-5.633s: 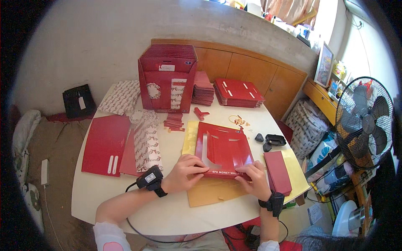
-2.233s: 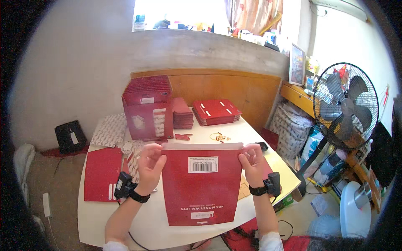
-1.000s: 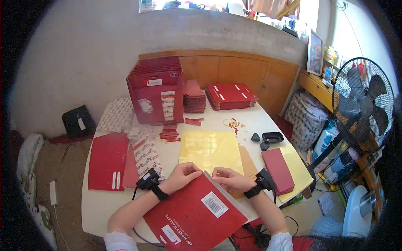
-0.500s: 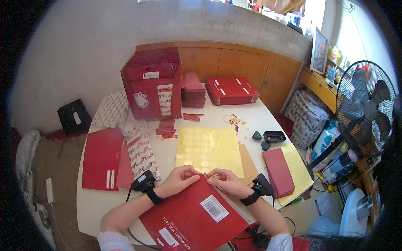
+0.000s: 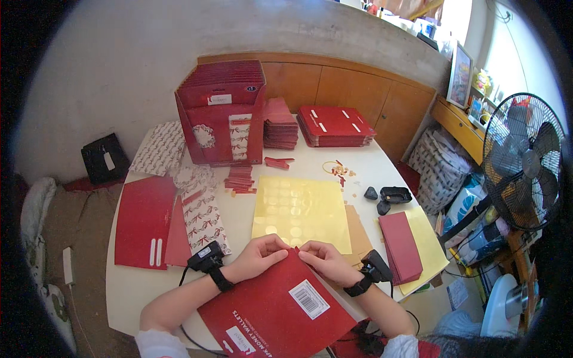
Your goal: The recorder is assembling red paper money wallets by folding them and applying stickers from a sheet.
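Head view: both hands met at the top edge of a red folder (image 5: 277, 310) lying at the near edge of the worktop (image 5: 128, 286). Left hand (image 5: 258, 255) pinched the folder's top edge, fingers closed on it; right hand (image 5: 325, 262) did likewise just beside it, fingertips nearly touching the left's. Folder lay tilted, barcode label up, its lower corner overhanging the worktop's near rim.

Just beyond the hands lay a gold sheet (image 5: 301, 212), its near edge almost touching the fingers. Right of the right wrist, a stack of red envelopes (image 5: 401, 246) sat on a yellow sheet (image 5: 428, 241) that reached the worktop's right rim. Left, flat red cards (image 5: 143, 222) and patterned paper (image 5: 203, 209) filled that side. Open worktop showed only in the near left corner and a strip between the patterned paper and the gold sheet. A red box (image 5: 224, 116) stood at the far edge.

Compared with half a second earlier, the hands and folder sat in much the same place; the fingertips had drawn slightly closer together at the top edge.
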The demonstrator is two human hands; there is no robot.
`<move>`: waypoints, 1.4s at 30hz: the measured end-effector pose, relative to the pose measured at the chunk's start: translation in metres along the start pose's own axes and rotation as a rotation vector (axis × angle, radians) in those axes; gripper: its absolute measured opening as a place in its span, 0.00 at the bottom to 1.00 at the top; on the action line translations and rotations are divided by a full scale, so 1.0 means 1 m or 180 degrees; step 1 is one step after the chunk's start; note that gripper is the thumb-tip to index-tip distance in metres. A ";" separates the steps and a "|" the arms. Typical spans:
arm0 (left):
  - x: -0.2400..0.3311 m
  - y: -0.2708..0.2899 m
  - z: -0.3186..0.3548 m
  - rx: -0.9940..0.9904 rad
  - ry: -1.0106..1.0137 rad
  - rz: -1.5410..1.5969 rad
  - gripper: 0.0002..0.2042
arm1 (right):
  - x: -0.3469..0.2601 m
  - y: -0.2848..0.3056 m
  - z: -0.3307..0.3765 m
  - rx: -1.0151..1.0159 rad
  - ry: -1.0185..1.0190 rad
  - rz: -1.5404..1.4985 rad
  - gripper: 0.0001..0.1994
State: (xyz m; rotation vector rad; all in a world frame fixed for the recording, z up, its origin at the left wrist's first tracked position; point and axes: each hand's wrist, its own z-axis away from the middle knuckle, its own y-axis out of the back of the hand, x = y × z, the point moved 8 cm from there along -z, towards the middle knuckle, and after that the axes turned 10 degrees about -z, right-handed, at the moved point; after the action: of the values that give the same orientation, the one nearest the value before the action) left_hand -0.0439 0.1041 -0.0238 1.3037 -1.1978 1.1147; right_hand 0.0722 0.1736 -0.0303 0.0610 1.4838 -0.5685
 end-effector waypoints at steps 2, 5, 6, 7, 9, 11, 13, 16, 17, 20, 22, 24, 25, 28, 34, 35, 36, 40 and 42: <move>0.001 0.000 0.001 -0.0003 0.0019 -0.0002 0.07 | 0.000 -0.001 0.001 -0.0020 -0.0041 -0.0057 0.11; -0.001 0.000 0.001 0.0001 0.0033 0.0011 0.07 | -0.004 -0.003 0.002 -0.0047 -0.0189 -0.0104 0.10; -0.001 0.000 0.001 0.0005 0.0027 0.0028 0.07 | -0.004 -0.004 0.004 -0.0049 -0.0296 -0.0094 0.10; -0.001 0.000 0.001 -0.0002 0.0029 0.0032 0.07 | -0.004 -0.005 0.004 -0.0041 -0.0297 -0.0096 0.10; -0.001 -0.001 0.001 -0.0046 0.0103 0.0108 0.07 | -0.005 -0.008 0.003 -0.0033 -0.0256 -0.0255 0.09; -0.002 0.000 0.001 -0.0058 0.0113 0.0131 0.07 | -0.009 -0.008 0.004 -0.0044 -0.0298 -0.0158 0.08; -0.002 -0.001 0.001 -0.0069 0.0122 0.0155 0.07 | -0.007 -0.007 0.004 -0.0054 -0.0342 -0.0060 0.08; -0.001 -0.002 0.001 -0.0060 0.0080 0.0123 0.08 | -0.012 -0.008 0.002 -0.0161 0.0030 -0.0093 0.07; -0.002 -0.002 0.001 -0.0068 0.0095 0.0072 0.08 | -0.015 -0.008 0.002 -0.0170 0.0106 0.0029 0.06; 0.000 -0.004 0.001 -0.0096 0.0095 0.0019 0.09 | -0.013 -0.002 0.000 -0.0167 0.0227 0.0334 0.05; 0.005 -0.008 0.000 -0.0123 0.0078 0.0019 0.10 | -0.011 0.000 0.001 -0.0148 0.0274 0.0519 0.05; 0.013 -0.011 0.001 -0.0134 0.0038 -0.0065 0.12 | -0.012 0.003 0.002 0.0106 0.0274 0.0793 0.05; 0.012 -0.011 0.000 -0.0141 0.0039 -0.0062 0.12 | -0.013 0.001 0.004 0.0113 0.0273 0.0793 0.05; 0.007 -0.010 0.000 -0.0159 0.0090 -0.0153 0.13 | -0.018 0.000 0.005 0.0371 0.0316 0.1025 0.05; 0.003 -0.008 -0.002 -0.0220 -0.0080 -0.0143 0.10 | -0.019 -0.005 0.008 0.0105 0.0301 0.0478 0.08; 0.002 -0.006 -0.002 -0.0169 -0.0115 -0.0142 0.10 | -0.020 -0.008 0.010 -0.0136 0.0212 0.0436 0.09; 0.003 -0.003 -0.002 -0.0119 -0.0152 -0.0141 0.09 | -0.021 -0.011 0.013 -0.0376 0.0125 0.0395 0.10; 0.012 0.009 0.001 0.0147 -0.0103 -0.0356 0.09 | -0.030 -0.003 0.036 -0.0787 -0.0399 0.0641 0.11; 0.007 0.020 0.001 0.0294 -0.0122 -0.0177 0.08 | -0.029 0.003 0.046 -0.0655 -0.0814 0.0730 0.11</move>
State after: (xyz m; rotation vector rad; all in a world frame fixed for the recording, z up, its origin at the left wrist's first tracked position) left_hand -0.0628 0.1028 -0.0154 1.4261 -1.1425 1.1205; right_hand 0.1159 0.1685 0.0011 -0.0028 1.2577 -0.2268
